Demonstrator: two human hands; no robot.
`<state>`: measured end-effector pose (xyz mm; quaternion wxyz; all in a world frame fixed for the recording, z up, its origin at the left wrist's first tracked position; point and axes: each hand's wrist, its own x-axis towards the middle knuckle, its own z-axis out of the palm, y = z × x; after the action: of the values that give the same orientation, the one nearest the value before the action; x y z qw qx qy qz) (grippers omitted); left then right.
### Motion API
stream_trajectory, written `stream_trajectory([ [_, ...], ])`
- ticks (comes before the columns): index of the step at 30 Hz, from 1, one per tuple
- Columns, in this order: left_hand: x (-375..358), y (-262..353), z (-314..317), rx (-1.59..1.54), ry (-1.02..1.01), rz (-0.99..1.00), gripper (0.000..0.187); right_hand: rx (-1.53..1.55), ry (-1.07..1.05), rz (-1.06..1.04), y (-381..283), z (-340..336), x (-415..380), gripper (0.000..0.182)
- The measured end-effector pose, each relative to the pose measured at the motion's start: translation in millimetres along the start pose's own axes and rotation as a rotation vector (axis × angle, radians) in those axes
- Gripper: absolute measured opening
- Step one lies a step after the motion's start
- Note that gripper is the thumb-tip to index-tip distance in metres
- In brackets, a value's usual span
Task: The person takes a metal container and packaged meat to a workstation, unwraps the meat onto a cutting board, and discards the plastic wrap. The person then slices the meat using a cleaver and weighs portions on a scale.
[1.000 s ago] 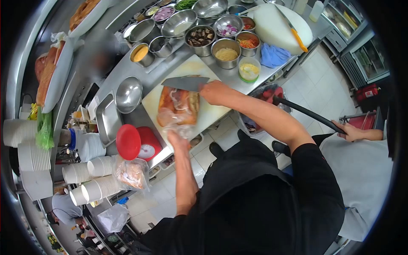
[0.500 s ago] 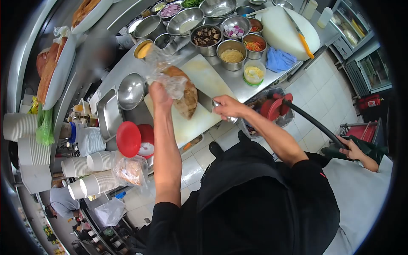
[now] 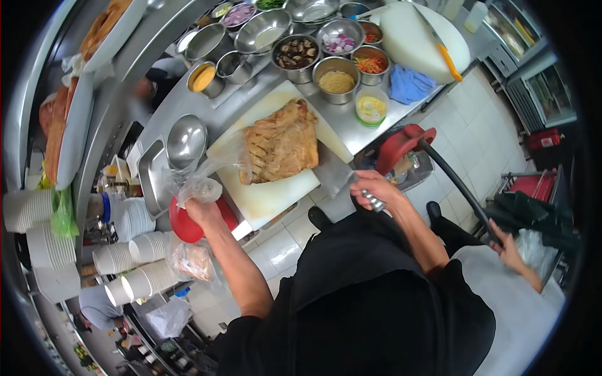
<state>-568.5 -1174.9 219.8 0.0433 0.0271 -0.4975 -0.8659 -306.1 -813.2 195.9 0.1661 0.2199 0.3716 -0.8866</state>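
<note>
A browned slab of cooked meat (image 3: 285,143) lies flat on the white cutting board (image 3: 269,207). My left hand (image 3: 202,212) is closed on a crumpled clear plastic bag (image 3: 199,187), over the red scale (image 3: 187,224) left of the board; part of the bag stretches to the meat's left edge. In my right hand (image 3: 375,189) is the metal handle of a broad-bladed cleaver (image 3: 333,172), its blade beside the board's right edge, apart from the meat.
Metal bowls of mushrooms (image 3: 296,55), onions (image 3: 338,39) and noodles (image 3: 337,81) line the back. A knife (image 3: 439,44) rests on a round board (image 3: 401,37). At right, a co-worker's hand (image 3: 506,247) grips a black pole (image 3: 461,178) with a red end.
The bag has come off the meat, which now lies fully exposed on the board. My left hand moved left and down with the bag. My right hand and the cleaver shifted right and down.
</note>
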Motion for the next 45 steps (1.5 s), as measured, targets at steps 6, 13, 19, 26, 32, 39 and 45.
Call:
stream_trajectory([
  [6, 1.1, 15.4, -14.0, -0.188, 0.098, 0.069, 0.026, -0.128, 0.073, 0.058, -35.1, 3.4, -54.9, 0.006],
  [13, 7.1, 92.0, 18.1, 0.093, 0.158, -0.029, 0.012, -0.431, 0.190, -0.029, -50.4, 21.4, -96.1, 0.005],
  [19, -13.6, 98.0, 62.2, 0.274, 0.163, 0.142, 0.015, -0.350, 0.176, -0.103, -24.7, 30.0, -94.5, 0.012],
  [26, -1.5, -8.3, 32.7, 0.747, -0.224, -0.298, 0.027, -0.326, 0.155, -0.220, -3.0, 48.0, -75.1, 0.018],
  [32, -1.2, -82.0, -30.3, 0.562, -0.250, -0.692, 0.058, -0.319, 0.076, -0.263, 9.7, 57.0, -44.3, 0.013],
  [39, -37.7, -94.8, -46.7, 0.633, -0.210, -0.649, 0.069, -0.435, 0.124, -0.259, 21.9, 50.2, -28.2, 0.013],
  [45, -73.6, -68.0, -34.6, 0.937, -0.202, -0.484, 0.043, -0.530, 0.097, -0.252, 22.7, 48.0, -28.4, 0.015],
])
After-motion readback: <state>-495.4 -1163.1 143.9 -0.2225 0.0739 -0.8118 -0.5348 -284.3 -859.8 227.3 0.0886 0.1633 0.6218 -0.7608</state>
